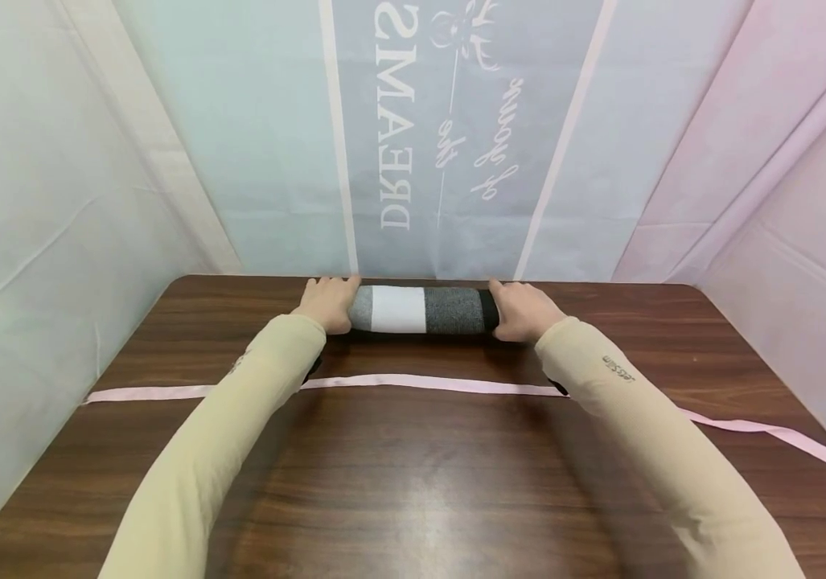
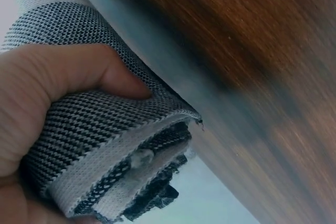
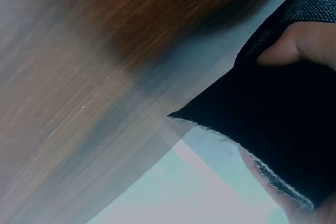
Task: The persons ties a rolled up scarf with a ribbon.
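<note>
A rolled-up striped knit cloth [image 1: 399, 310] lies crosswise near the table's far edge, with bands of light grey, white, dark grey and black. My left hand [image 1: 329, 304] grips its light grey end. In the left wrist view the thumb presses along the top of the roll [image 2: 100, 124], and the layered, frayed edges show at its open end. At the black end, my right hand [image 1: 526, 310] holds the roll. The right wrist view shows the thumb on top of the black band [image 3: 283, 108], whose loose edge sticks out past the hand; the other fingers are mostly hidden.
A pink ribbon [image 1: 413, 381] runs across the dark wooden table [image 1: 413, 482], passing beneath both sleeved forearms. Behind the table hangs a pale printed curtain [image 1: 282, 145] with white lettering. Light fabric walls [image 1: 29, 241] close in the left and right sides.
</note>
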Action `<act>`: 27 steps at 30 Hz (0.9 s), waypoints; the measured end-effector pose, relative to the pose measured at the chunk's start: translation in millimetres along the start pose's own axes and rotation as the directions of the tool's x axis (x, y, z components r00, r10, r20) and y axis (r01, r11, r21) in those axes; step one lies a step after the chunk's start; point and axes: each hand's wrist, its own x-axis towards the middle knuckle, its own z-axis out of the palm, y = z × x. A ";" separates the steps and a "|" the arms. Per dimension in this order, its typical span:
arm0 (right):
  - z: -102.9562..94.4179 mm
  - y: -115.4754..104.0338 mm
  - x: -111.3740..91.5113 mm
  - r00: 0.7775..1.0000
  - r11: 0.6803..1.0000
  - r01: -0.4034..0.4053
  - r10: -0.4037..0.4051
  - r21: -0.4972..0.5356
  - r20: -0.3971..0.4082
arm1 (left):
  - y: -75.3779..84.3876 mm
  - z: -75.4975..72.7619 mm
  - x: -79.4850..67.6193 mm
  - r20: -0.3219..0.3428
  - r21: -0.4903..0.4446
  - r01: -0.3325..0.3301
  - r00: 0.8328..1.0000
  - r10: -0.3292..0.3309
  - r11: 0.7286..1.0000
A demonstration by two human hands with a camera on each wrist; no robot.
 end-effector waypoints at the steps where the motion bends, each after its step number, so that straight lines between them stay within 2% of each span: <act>1: 0.2 0.0 -0.9 1.000 1.000 0.000 0.000 0.003 0.001 | -0.1 0.2 0.8 -0.004 0.000 -0.002 1.000 0.002 1.000; 8: 1.3 0.2 -9.7 1.000 1.000 -0.013 0.013 0.006 0.016 | -0.1 2.2 3.0 -0.056 0.004 -0.017 0.998 0.017 1.000; 18: 3.3 -4.4 -26.6 0.999 1.000 0.016 -0.016 -0.004 -0.050 | -1.1 1.6 3.1 -0.147 0.004 -0.087 0.985 0.086 0.996; 27: 4.0 -3.5 -46.4 0.993 1.000 0.021 -0.021 -0.001 -0.118 | 4.1 1.0 9.3 -0.208 0.020 -0.112 0.971 0.114 0.993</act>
